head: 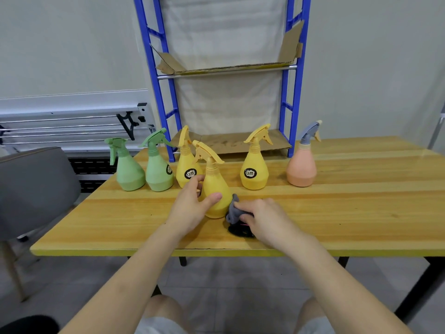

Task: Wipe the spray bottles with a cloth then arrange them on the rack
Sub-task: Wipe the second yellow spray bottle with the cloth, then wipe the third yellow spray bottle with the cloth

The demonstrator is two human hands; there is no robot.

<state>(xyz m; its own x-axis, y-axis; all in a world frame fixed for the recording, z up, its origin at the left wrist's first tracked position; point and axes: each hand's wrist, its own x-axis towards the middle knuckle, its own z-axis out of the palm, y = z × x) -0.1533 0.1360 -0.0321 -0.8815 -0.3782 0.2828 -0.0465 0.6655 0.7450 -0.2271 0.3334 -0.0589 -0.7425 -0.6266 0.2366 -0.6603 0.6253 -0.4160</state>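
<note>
Left hand (192, 206) curls round nearest yellow bottle (215, 189), thumb across its front, fingers behind, bottle upright on table (349, 213). Right hand (265, 218) bunches grey cloth (234, 209) against bottle's right base. Cloth partly hidden under fingers; dark item beneath unclear. Blue rack (292, 131) behind bottle.

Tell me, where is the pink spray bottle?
In the head view, the pink spray bottle stands upright on the right of the table, at the end of the row, just right of the blue rack and a yellow bottle.
</note>
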